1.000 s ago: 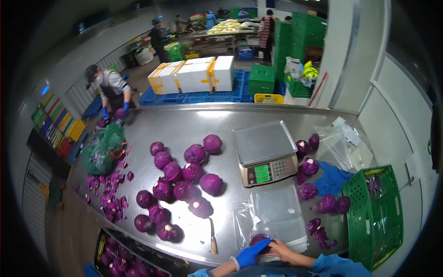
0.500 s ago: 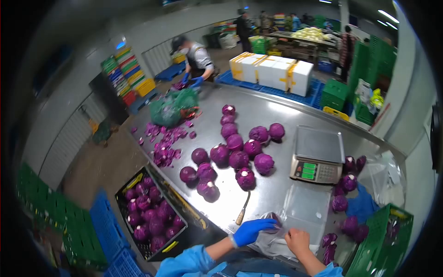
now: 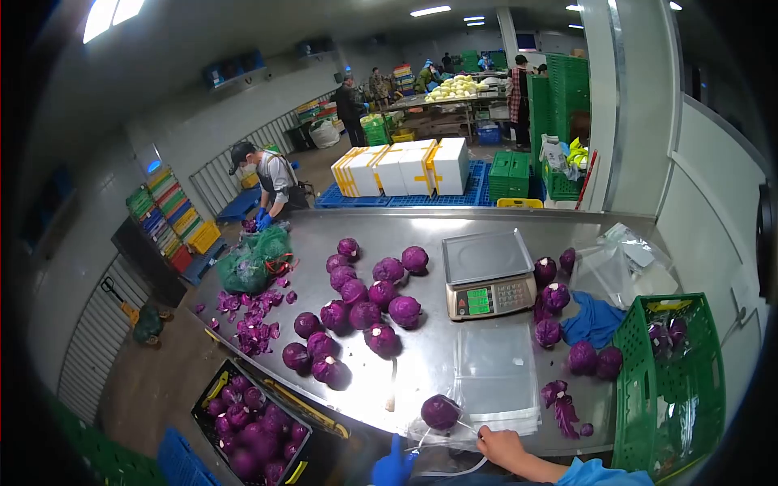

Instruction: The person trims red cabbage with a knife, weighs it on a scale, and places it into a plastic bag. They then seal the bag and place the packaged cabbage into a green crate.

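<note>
A red cabbage (image 3: pixel 440 412) sits at the near table edge, in or against a clear plastic bag (image 3: pixel 446 440). My right hand (image 3: pixel 501 447), bare, pinches the bag's edge just right of the cabbage. Below and left of it, my left hand (image 3: pixel 395 466) in a blue glove is at the bag's other edge, its fingers partly cut off by the frame. Flat clear bags (image 3: pixel 496 368) lie stacked beyond. A knife (image 3: pixel 392 387) rests on the table to the left, blurred by glare. Loose red cabbages (image 3: pixel 365 315) lie farther back.
A digital scale (image 3: pixel 489 275) stands behind the bags. A green crate (image 3: pixel 673 381) is at right, beside a blue cloth (image 3: pixel 594 318). A black crate (image 3: pixel 251 429) of cabbages stands at left. A co-worker (image 3: pixel 271 178) bends by a green net bag (image 3: pixel 253 261) and trimmed leaves (image 3: pixel 255 320).
My left hand has come off the cabbage and moved down and left to the bag's edge. The cabbage now shows plainly on the table. The view has turned right and tilted up.
</note>
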Demonstrator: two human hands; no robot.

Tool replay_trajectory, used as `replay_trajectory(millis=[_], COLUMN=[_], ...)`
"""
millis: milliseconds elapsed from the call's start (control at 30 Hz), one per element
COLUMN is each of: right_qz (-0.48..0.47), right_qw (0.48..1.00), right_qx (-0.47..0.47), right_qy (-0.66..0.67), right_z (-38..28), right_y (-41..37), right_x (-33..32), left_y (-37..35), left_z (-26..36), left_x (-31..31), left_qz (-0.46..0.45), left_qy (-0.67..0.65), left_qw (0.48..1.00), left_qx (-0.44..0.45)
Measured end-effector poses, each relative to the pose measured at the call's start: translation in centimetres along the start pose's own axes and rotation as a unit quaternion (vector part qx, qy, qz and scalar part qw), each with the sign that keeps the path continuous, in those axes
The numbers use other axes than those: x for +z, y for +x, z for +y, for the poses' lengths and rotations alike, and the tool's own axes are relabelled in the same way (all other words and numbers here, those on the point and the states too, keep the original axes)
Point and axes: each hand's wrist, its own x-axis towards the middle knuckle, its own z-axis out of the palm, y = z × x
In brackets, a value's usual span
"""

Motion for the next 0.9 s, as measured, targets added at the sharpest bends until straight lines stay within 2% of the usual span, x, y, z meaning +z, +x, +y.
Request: replay_trajectory(millis=[33, 67, 133, 200, 267, 333, 367, 467, 500, 600, 633, 733, 767, 833, 867, 900], right_qz=[0.005, 0.014, 0.016, 0.028, 0.047, 0.015, -0.001, 0.017, 0.057, 0.122, 0.067, -0.071, -0.108, -0.161, -0.191, -0.206], right_qw=[1.000, 1.000, 1.000, 0.998, 0.996, 0.998, 0.999, 0.999, 0.993, 0.951, 0.948, 0.940, 0.936, 0.928, 0.921, 0.901], right_qx=[-0.004, -0.007, -0.014, -0.017, -0.018, 0.002, 0.012, -0.045, -0.087, -0.279, -0.303, -0.327, -0.329, -0.325, -0.322, -0.369], right_qy=[0.005, 0.010, 0.022, 0.045, 0.079, 0.060, 0.052, -0.017, -0.064, 0.052, 0.070, 0.069, 0.058, 0.088, 0.104, 0.095], right_z=[0.2, 0.4, 1.2, 1.7, 1.6, 0.9, 0.4, -0.2, -0.9, -4.4, -5.9, -8.1, -8.6, -8.4, -8.3, -7.4], right_y=[-0.4, -0.6, -1.6, -2.5, -3.5, -4.6, -4.9, -5.9, -5.8, -4.5, -4.1, -2.4, -2.0, -1.7, -1.9, -1.8], right_x=[0.2, 0.4, 1.2, 1.7, 1.8, 0.4, -0.5, -1.5, -1.8, -2.6, -1.9, 3.5, 4.5, 5.7, 6.1, 7.4], left_y=[0.6, 1.0, -0.6, -1.3, -2.4, -2.1, -0.9, -2.8, -2.6, -3.9, -2.8, -2.7, -3.7, -1.7, -0.5, -0.4], left_z=[-3.5, -6.1, -3.4, -2.1, -2.1, -3.1, -7.9, -4.4, -5.9, -2.7, -5.5, -6.7, -3.5, -9.0, -12.6, -14.5], left_x=[3.4, 6.1, 3.4, 2.0, 2.3, 4.4, 9.0, 5.8, 7.0, 5.0, 6.9, 9.7, 6.9, 12.0, 14.8, 15.5], left_qz=[-0.024, -0.026, -0.042, -0.003, 0.010, 0.006, 0.062, -0.030, -0.044, -0.081, -0.147, -0.139, -0.087, -0.017, 0.018, 0.034], left_qy=[0.003, -0.077, -0.074, -0.060, -0.059, -0.067, -0.195, -0.060, -0.184, -0.408, -0.369, -0.612, -0.600, -0.470, -0.395, -0.129], left_qw=[0.999, 0.995, 0.996, 0.998, 0.998, 0.997, 0.968, 0.998, 0.982, 0.902, 0.914, 0.757, 0.772, 0.881, 0.918, 0.989], left_qx=[0.025, 0.065, 0.027, 0.000, -0.019, -0.021, 0.144, 0.019, 0.003, -0.113, -0.086, -0.182, -0.191, -0.056, 0.008, 0.057])
